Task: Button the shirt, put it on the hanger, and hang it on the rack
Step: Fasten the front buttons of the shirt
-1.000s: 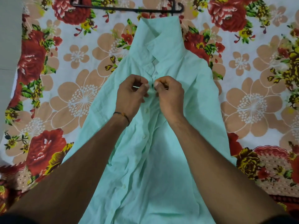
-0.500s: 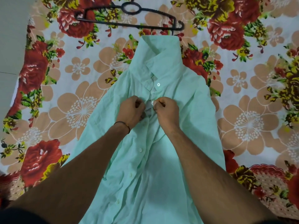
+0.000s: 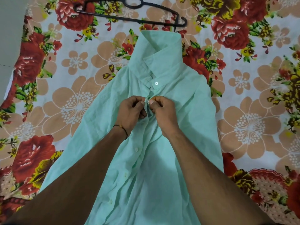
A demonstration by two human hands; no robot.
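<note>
A mint green shirt (image 3: pixel 186 101) lies face up on a floral bedsheet, collar pointing away from me. One white button (image 3: pixel 156 83) under the collar is fastened. Just below it, my left hand (image 3: pixel 132 111) pinches the left front edge and my right hand (image 3: pixel 164 112) pinches the right front edge, fingertips almost touching over the placket. Several white buttons show down the open front below my hands. A black plastic hanger (image 3: pixel 129 20) lies flat beyond the collar, one end close to it.
The floral bedsheet (image 3: pixel 78 101) covers the whole surface around the shirt. A grey floor strip (image 3: pixel 9 46) shows along the left edge. My forearms cross the lower half of the shirt.
My hands have shifted down the placket from the button under the collar, which now shows fastened. The view has tilted, bringing more of the hanger into sight.
</note>
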